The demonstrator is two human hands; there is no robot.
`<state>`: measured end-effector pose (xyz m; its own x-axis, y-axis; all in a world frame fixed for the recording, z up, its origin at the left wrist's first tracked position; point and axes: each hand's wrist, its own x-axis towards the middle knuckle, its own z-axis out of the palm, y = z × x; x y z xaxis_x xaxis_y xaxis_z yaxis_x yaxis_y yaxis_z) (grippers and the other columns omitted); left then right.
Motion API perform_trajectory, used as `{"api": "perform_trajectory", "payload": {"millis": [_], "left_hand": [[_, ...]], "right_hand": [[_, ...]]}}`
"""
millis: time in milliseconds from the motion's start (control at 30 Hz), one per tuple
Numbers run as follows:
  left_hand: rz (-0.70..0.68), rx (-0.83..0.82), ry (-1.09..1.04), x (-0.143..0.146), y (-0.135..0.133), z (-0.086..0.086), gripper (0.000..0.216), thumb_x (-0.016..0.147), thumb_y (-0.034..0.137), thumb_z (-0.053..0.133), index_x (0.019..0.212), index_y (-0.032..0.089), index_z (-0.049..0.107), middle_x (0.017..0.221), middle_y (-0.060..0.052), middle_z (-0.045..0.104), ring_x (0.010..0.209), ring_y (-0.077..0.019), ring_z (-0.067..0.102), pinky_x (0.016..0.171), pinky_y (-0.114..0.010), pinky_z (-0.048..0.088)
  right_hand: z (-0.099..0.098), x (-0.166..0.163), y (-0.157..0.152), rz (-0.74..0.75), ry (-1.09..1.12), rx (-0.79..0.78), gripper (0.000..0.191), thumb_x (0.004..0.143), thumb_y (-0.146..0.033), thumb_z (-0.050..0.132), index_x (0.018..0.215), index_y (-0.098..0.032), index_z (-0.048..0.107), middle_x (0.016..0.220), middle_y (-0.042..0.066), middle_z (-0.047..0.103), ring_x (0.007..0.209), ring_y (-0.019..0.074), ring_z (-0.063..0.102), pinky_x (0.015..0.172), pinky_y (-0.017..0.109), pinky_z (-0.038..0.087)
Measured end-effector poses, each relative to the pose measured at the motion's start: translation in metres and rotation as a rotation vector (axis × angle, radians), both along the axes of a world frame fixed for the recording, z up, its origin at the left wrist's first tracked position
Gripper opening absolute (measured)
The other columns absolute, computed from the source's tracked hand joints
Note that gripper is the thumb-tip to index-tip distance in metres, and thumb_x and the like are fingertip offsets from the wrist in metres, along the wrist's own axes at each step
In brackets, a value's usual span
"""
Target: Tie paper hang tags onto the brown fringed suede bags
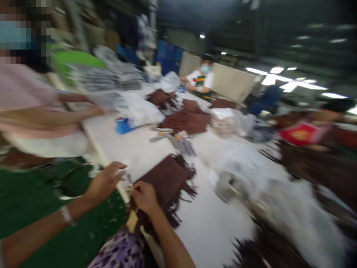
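A folded brown fringed scarf (164, 178) lies at the near edge of the white table (206, 223), its fringe spread to the right. My right hand (145, 197) is closed on the scarf's near left corner. Below that hand hangs a small tan tag (132, 221). My left hand (104, 184) is held just left of the table edge, apart from the scarf. Its fingers are pinched around a small whitish thing, too blurred to name. Motion smears much of the view.
A person (33, 100) stands at the table's left side, another (202, 78) at its far end. More brown scarves (185, 121) are piled mid-table behind a cluster of small tags (181, 143). Clear plastic bags (242, 160) lie along the right; a blue tape roll (122, 125) sits left.
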<state>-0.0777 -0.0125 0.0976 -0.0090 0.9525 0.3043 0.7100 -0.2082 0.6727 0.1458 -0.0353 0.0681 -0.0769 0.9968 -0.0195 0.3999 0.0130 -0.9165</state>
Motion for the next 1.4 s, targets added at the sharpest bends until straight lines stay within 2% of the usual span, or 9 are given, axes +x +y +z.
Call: {"api": "perform_trajectory", "payload": {"millis": [33,100,233,367,467,667,833,1100,1400], "left_hand": [[0.074,-0.009,0.042,-0.028,-0.019,0.004,0.024,0.093,0.036,0.051,0.1,0.016,0.063,0.098,-0.003,0.064,0.093,-0.0189,0.061,0.084,-0.032,0.05],[0.119,-0.066,0.049,-0.051,-0.049,0.004,0.022,0.095,0.032,0.046,0.096,0.02,0.065,0.093,-0.001,0.064,0.09,-0.0161,0.061,0.083,-0.026,0.048],[0.112,-0.173,-0.147,-0.026,-0.071,-0.01,0.019,0.092,0.024,0.046,0.094,0.022,0.066,0.093,0.0,0.065,0.091,-0.015,0.06,0.083,-0.024,0.044],[0.218,-0.268,-0.298,-0.002,-0.072,-0.022,0.015,0.087,0.023,0.051,0.095,0.019,0.063,0.086,0.0,0.064,0.08,-0.0157,0.06,0.073,-0.025,0.045],[0.31,-0.272,-0.28,-0.001,-0.073,-0.026,0.02,0.085,0.022,0.052,0.105,0.019,0.057,0.089,-0.001,0.063,0.073,-0.015,0.059,0.071,-0.026,0.044],[0.16,-0.16,-0.113,-0.001,-0.072,-0.029,0.019,0.089,0.02,0.049,0.102,0.023,0.062,0.096,-0.002,0.061,0.092,-0.0176,0.058,0.083,-0.027,0.043],[0.202,-0.17,-0.084,0.004,-0.065,-0.032,0.018,0.088,0.015,0.047,0.095,0.021,0.063,0.093,-0.002,0.061,0.089,-0.0169,0.057,0.08,-0.026,0.043],[0.195,-0.178,-0.217,0.001,-0.065,-0.039,0.025,0.079,0.009,0.049,0.096,0.022,0.062,0.091,0.0,0.058,0.085,-0.0147,0.055,0.079,-0.024,0.042],[0.223,-0.226,-0.347,0.0,-0.066,-0.049,0.028,0.072,0.008,0.047,0.094,0.021,0.06,0.086,0.001,0.058,0.081,-0.015,0.055,0.074,-0.024,0.042]], "right_hand": [[-0.001,-0.034,0.016,0.151,0.038,-0.018,0.04,0.093,-0.046,0.054,0.079,-0.01,0.064,0.078,-0.003,0.064,0.066,0.0066,0.06,0.07,0.022,0.051],[-0.002,-0.078,0.032,0.364,0.071,-0.05,0.027,0.089,-0.036,0.062,0.073,-0.015,0.062,0.064,-0.004,0.061,0.058,0.0096,0.058,0.06,0.024,0.048],[-0.002,-0.079,0.037,0.499,0.065,-0.105,0.022,0.087,-0.035,0.058,0.075,-0.017,0.063,0.06,-0.003,0.06,0.053,0.0116,0.053,0.053,0.022,0.039],[0.003,-0.065,0.033,0.491,0.039,-0.144,0.024,0.086,-0.039,0.054,0.077,-0.018,0.062,0.06,-0.002,0.059,0.052,0.0127,0.05,0.051,0.023,0.037],[0.006,-0.07,0.032,0.481,0.036,-0.153,0.024,0.086,-0.039,0.053,0.077,-0.018,0.061,0.057,-0.003,0.056,0.051,0.0131,0.048,0.05,0.023,0.037],[0.007,-0.072,0.03,0.495,0.028,-0.133,0.024,0.085,-0.039,0.052,0.078,-0.019,0.062,0.062,-0.001,0.061,0.053,0.0146,0.052,0.052,0.024,0.038],[0.003,-0.071,0.027,0.492,-0.026,-0.067,0.021,0.086,-0.035,0.051,0.082,-0.019,0.064,0.074,0.003,0.068,0.066,0.0178,0.061,0.062,0.025,0.043],[-0.002,-0.072,0.028,0.518,-0.087,-0.049,0.021,0.089,-0.033,0.046,0.084,-0.022,0.063,0.079,0.004,0.069,0.073,0.02,0.065,0.062,0.026,0.044],[0.0,-0.079,0.026,0.461,-0.195,0.004,0.016,0.086,-0.028,0.048,0.087,-0.023,0.063,0.089,0.004,0.071,0.084,0.0212,0.066,0.077,0.029,0.045]]}}
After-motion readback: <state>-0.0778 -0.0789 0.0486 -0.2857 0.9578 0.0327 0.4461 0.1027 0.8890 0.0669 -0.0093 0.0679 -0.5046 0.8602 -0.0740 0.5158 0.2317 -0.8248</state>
